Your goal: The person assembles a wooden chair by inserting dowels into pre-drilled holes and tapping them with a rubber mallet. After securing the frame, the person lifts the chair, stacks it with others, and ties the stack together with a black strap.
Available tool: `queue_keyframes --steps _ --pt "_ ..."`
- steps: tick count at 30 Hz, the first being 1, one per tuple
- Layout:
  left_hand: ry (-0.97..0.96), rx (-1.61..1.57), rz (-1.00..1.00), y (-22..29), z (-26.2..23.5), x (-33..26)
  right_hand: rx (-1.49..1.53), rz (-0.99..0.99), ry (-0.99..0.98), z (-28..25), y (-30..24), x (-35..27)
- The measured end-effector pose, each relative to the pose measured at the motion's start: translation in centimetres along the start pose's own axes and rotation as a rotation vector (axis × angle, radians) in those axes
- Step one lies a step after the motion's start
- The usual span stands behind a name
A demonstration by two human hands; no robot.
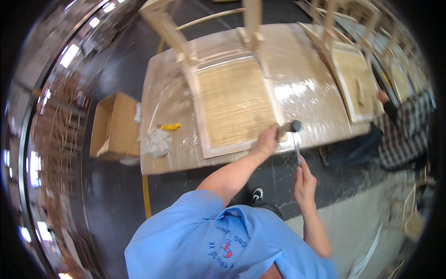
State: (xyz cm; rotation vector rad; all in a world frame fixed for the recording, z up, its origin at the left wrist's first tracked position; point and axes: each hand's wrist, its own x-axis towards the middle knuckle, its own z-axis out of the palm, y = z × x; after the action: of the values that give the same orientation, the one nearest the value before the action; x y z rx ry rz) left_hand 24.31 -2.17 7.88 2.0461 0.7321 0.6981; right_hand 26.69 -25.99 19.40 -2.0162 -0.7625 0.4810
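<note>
A pale wooden chair frame lies on the table with its woven cane seat (234, 100) facing up, edged by light rails. My left hand (268, 141) is closed at the seat's near right corner, around a small tan piece, possibly wood, that blur keeps me from making out. In my right hand (305, 185) is a hammer (298, 146) with a slim metallic handle and a dark round head. The head is right beside the tan piece; whether they touch I cannot tell.
Plastic sheeting covers the table (306, 93). On its left lie a crumpled whitish cloth (159, 142) and a yellow tool (170, 126). A cardboard box (116, 125) stands left. A co-worker in a checked shirt (406, 128) is by another chair seat (355, 83) at right.
</note>
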Motion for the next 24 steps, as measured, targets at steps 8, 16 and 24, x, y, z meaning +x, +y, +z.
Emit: queue_keyframes --steps 8,16,24 --pt "0.082 0.038 -0.311 0.3 -12.4 -2.8 0.073 -0.014 -0.048 1.7 2.0 -5.4" --pt "0.314 0.22 -0.634 -15.2 -31.0 -4.6 0.321 0.257 -0.496 14.9 -2.1 -5.2" --pt "0.205 0.89 -0.663 -17.8 -41.0 -6.1 0.047 -0.063 -0.315 34.7 -8.2 3.3"
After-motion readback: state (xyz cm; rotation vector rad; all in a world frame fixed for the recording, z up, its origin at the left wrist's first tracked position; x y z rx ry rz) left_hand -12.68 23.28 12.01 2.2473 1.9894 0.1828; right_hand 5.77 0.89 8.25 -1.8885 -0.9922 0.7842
